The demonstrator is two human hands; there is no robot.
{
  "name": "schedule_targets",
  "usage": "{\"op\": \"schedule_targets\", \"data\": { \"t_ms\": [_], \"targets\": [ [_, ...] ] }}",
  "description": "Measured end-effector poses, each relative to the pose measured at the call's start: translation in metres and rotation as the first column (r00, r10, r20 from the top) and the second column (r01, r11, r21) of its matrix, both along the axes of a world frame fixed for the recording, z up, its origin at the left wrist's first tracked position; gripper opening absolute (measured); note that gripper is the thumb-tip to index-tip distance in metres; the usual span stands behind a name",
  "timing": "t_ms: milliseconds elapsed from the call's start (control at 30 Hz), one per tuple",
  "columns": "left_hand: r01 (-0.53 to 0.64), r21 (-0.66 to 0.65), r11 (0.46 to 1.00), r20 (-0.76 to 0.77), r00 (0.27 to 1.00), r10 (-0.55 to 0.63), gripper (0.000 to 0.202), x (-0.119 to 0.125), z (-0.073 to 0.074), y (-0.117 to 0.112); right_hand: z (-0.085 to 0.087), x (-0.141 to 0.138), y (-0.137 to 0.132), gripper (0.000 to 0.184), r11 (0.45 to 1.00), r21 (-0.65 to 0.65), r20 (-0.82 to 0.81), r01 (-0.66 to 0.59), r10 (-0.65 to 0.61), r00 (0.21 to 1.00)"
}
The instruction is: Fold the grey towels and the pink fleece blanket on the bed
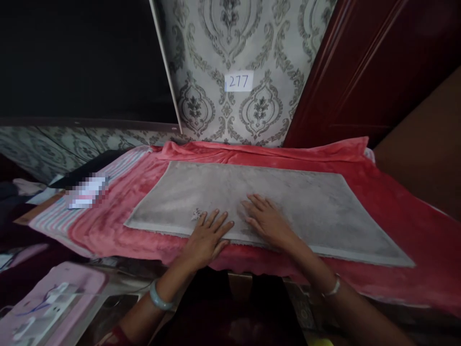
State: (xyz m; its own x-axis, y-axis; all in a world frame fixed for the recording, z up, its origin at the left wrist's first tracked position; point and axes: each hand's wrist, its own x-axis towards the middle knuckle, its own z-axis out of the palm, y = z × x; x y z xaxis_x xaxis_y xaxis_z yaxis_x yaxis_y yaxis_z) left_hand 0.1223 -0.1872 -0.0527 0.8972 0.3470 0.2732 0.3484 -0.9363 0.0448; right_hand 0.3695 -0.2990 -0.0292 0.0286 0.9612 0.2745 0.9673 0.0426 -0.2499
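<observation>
A grey towel-like cloth (309, 202) lies spread flat on a red plush blanket (111, 216). My left hand (207, 235) rests on the cloth's near edge with its fingers spread; a bangle circles that wrist. By its fingertips sits a small speckled clump (196, 214), too small to name. Palm down near the cloth's middle is my right hand (268, 221), fingers stretched out. Neither hand grips anything. Faint creases show in the cloth's surface.
A large dark screen (82, 62) stands at the back left. Behind the blanket are a patterned wall with a paper marked 277 (239, 81) and a dark red door panel (345, 72). At the lower left is a pink board-like item (68, 283) with a white power strip (46, 312).
</observation>
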Motion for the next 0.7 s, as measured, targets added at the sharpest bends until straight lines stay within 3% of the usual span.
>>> {"op": "schedule_targets", "data": {
  "t_ms": [100,200,300,400,500,600,700],
  "targets": [
    [0.019,0.020,1.000,0.088,0.996,-0.021,0.049,-0.007,-0.006,-0.004,0.004,-0.023,0.033,0.055,0.993,-0.030,0.033,-0.113,0.114,0.993],
    [0.047,-0.024,0.999,0.285,0.958,-0.038,0.037,-0.021,-0.011,-0.005,-0.004,-0.037,0.048,0.055,0.971,-0.114,0.034,-0.212,0.217,0.976],
    [0.063,-0.163,0.985,0.401,0.916,0.008,0.036,-0.027,0.000,0.006,-0.011,-0.041,0.048,0.056,0.962,-0.141,0.009,-0.234,0.237,0.971],
    [0.078,-0.250,0.965,0.298,0.954,0.000,0.042,-0.007,0.022,0.032,-0.008,-0.041,0.046,0.058,0.957,-0.194,0.006,-0.216,0.221,0.975],
    [0.060,-0.273,0.960,0.067,0.997,-0.043,0.056,0.030,0.035,0.068,-0.004,-0.041,0.046,0.059,0.953,-0.223,0.009,-0.205,0.212,0.977],
    [-0.020,-0.219,0.976,-0.122,0.992,-0.007,0.058,0.057,0.031,0.097,-0.003,-0.041,0.046,0.058,0.952,-0.217,-0.002,-0.217,0.221,0.975],
    [-0.075,-0.115,0.990,-0.157,0.986,0.057,0.062,0.061,0.021,0.113,-0.004,-0.040,0.046,0.057,0.948,-0.230,-0.010,-0.219,0.223,0.975]
  ]
}}
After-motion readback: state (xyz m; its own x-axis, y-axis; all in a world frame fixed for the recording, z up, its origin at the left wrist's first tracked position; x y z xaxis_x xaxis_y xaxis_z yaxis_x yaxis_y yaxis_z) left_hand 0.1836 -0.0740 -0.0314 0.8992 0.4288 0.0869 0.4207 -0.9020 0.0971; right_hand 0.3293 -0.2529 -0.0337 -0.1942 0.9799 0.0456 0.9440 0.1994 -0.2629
